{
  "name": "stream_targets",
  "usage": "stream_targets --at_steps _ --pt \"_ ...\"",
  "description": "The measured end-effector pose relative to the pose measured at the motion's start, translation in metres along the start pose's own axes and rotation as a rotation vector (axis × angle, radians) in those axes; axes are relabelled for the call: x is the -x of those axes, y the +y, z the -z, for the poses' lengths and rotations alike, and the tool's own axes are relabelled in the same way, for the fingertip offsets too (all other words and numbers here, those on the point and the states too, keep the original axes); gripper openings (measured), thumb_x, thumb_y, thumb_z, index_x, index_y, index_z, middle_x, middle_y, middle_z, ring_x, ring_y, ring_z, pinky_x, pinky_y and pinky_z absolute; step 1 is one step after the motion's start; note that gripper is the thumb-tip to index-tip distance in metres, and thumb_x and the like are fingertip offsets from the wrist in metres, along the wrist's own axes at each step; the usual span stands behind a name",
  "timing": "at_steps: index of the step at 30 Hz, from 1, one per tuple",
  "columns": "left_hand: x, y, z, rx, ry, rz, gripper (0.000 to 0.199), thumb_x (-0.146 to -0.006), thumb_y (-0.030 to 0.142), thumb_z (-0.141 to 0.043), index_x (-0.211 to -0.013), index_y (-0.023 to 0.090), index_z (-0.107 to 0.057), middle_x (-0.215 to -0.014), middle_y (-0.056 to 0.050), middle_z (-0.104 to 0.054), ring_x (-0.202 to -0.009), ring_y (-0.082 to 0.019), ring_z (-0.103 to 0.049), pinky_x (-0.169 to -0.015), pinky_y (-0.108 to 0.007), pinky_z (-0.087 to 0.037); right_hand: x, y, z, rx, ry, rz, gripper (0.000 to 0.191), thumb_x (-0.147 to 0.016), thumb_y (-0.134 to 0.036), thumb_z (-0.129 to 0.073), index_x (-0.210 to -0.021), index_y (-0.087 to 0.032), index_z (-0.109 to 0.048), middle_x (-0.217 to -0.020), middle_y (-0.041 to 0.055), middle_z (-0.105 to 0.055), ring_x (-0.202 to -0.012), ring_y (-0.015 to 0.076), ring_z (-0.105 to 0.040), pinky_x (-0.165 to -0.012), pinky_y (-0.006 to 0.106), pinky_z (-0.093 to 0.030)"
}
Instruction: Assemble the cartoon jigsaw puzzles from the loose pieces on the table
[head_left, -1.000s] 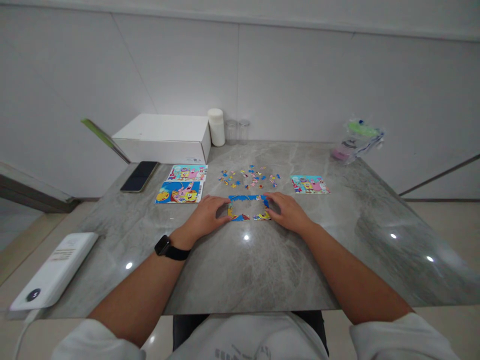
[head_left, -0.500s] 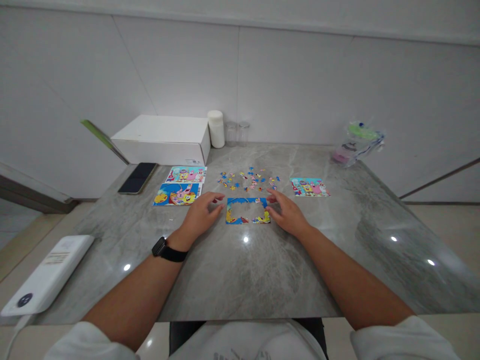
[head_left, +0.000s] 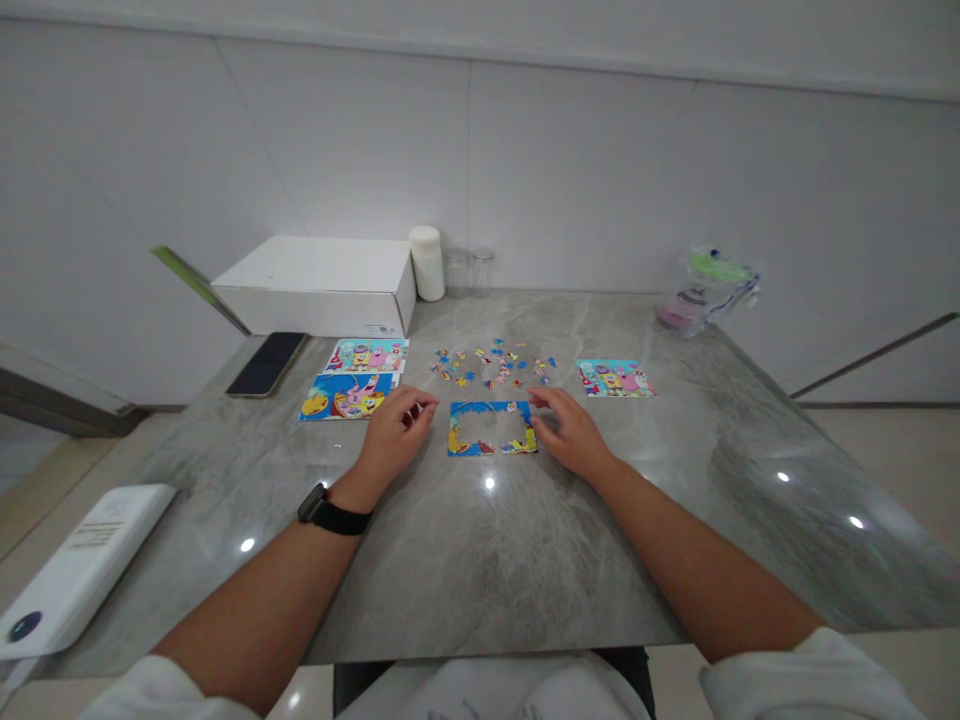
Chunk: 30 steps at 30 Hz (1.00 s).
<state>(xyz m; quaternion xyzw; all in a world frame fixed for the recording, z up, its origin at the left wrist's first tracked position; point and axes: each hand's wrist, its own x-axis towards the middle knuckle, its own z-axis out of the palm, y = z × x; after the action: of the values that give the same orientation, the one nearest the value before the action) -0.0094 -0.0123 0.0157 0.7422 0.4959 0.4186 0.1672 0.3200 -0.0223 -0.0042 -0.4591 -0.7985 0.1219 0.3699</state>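
A puzzle frame (head_left: 469,450) with a blue cartoon border lies flat in front of me, its middle bare. To its left is my left hand (head_left: 394,428), thumb and fingertips drawn together with nothing visible in them. It is beside a blue cartoon picture card (head_left: 341,397). My right hand (head_left: 574,432) rests at the frame's right edge with thumb and index finger apart, holding nothing. Whether its fingertips touch the frame I cannot tell. Just beyond the frame lie several loose puzzle pieces (head_left: 504,368), scattered on the table.
Light-blue cartoon cards lie at left (head_left: 367,354) and right (head_left: 616,379). A phone (head_left: 268,363), white box (head_left: 315,290), white bottle (head_left: 428,265) and two clear glasses (head_left: 470,273) stand or lie toward the back. A plastic bag (head_left: 701,295) is back right, a white power bank (head_left: 94,560) front left.
The thumb and fingers of my left hand have closed together. My right hand stays by the frame, still open. The whole view has shifted slightly.
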Motion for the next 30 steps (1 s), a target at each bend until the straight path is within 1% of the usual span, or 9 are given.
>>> stream_targets --at_steps 5,7,12,14,16,19,23,26,30 --pt "0.001 0.0 -0.001 0.02 0.011 0.036 0.016 -0.099 0.03 -0.058 -0.096 0.022 -0.071 -0.093 -0.003 -0.068 -0.078 -0.016 -0.062 -0.068 -0.028 -0.049 0.0 0.001 -0.001 -0.013 0.025 0.001 0.049 -0.098 -0.026 -0.06 -0.146 -0.029 -0.056 -0.12 0.0099 -0.07 -0.108 0.0267 -0.068 -0.101 0.049 -0.057" --pt "0.001 -0.001 -0.002 0.023 0.013 0.047 0.017 -0.099 0.031 -0.057 -0.096 0.022 -0.071 -0.094 -0.004 -0.068 -0.08 -0.016 -0.063 -0.068 -0.028 -0.05 0.0 0.001 -0.001 -0.011 0.033 0.003 0.046 -0.098 -0.026 -0.06 -0.144 -0.029 -0.057 -0.119 0.0099 -0.07 -0.107 0.0267 -0.068 -0.101 0.049 -0.057" --pt "0.001 -0.003 -0.004 0.025 0.003 0.058 0.018 -0.1 0.033 -0.057 -0.096 0.022 -0.071 -0.095 -0.004 -0.068 -0.082 -0.017 -0.063 -0.069 -0.028 -0.05 -0.001 0.0 0.0 -0.016 0.02 0.021 0.027 -0.1 -0.027 -0.058 -0.125 -0.027 -0.069 -0.118 0.01 -0.071 -0.112 0.0266 -0.067 -0.103 0.048 -0.056" --pt "0.001 -0.003 -0.004 0.026 -0.004 0.061 0.019 -0.099 0.034 -0.057 -0.097 0.022 -0.071 -0.095 -0.004 -0.068 -0.081 -0.017 -0.063 -0.069 -0.028 -0.05 -0.002 0.0 0.0 -0.023 0.029 0.005 0.029 -0.1 -0.029 -0.058 -0.128 -0.027 -0.068 -0.118 0.0098 -0.071 -0.111 0.0264 -0.068 -0.102 0.047 -0.056" --pt "0.001 -0.003 -0.003 0.03 -0.008 0.068 0.019 -0.099 0.035 -0.057 -0.096 0.022 -0.07 -0.095 -0.003 -0.069 -0.08 -0.017 -0.063 -0.069 -0.028 -0.05 -0.001 0.001 0.0 -0.026 0.058 -0.026 0.036 -0.1 -0.03 -0.059 -0.135 -0.028 -0.065 -0.118 0.0096 -0.072 -0.109 0.0265 -0.068 -0.101 0.047 -0.056" --pt "0.0 -0.003 -0.004 0.04 -0.008 0.076 0.02 -0.099 0.035 -0.056 -0.096 0.022 -0.07 -0.096 -0.003 -0.069 -0.08 -0.016 -0.062 -0.07 -0.029 -0.05 -0.001 0.004 0.002 -0.021 0.15 -0.094 0.042 -0.098 -0.031 -0.06 -0.141 -0.028 -0.061 -0.118 0.0096 -0.073 -0.107 0.0266 -0.07 -0.102 0.048 -0.055" --pt "0.001 -0.005 -0.005 0.038 -0.012 0.076 0.021 -0.099 0.038 -0.057 -0.096 0.022 -0.071 -0.095 -0.004 -0.069 -0.08 -0.017 -0.062 -0.07 -0.029 -0.05 -0.009 0.013 0.012 -0.04 0.341 -0.187 0.043 -0.094 -0.031 -0.062 -0.137 -0.027 -0.062 -0.116 0.0091 -0.075 -0.103 0.0256 -0.071 -0.101 0.048 -0.056" --pt "0.001 -0.006 -0.006 0.039 -0.023 0.066 0.021 -0.099 0.037 -0.057 -0.096 0.022 -0.071 -0.095 -0.004 -0.069 -0.079 -0.017 -0.062 -0.07 -0.029 -0.049 -0.029 0.025 0.033 -0.064 0.483 -0.216 0.037 -0.093 -0.03 -0.061 -0.129 -0.025 -0.066 -0.113 0.0094 -0.075 -0.103 0.0251 -0.071 -0.097 0.046 -0.057" --pt "0.0 -0.004 -0.005 0.057 -0.038 0.058 0.019 -0.098 0.035 -0.057 -0.094 0.021 -0.071 -0.095 -0.003 -0.069 -0.076 -0.016 -0.061 -0.069 -0.03 -0.049 -0.066 0.049 0.061 -0.023 0.566 -0.213 0.027 -0.094 -0.032 -0.058 -0.116 -0.022 -0.071 -0.104 0.0089 -0.077 -0.097 0.0239 -0.072 -0.093 0.042 -0.057"
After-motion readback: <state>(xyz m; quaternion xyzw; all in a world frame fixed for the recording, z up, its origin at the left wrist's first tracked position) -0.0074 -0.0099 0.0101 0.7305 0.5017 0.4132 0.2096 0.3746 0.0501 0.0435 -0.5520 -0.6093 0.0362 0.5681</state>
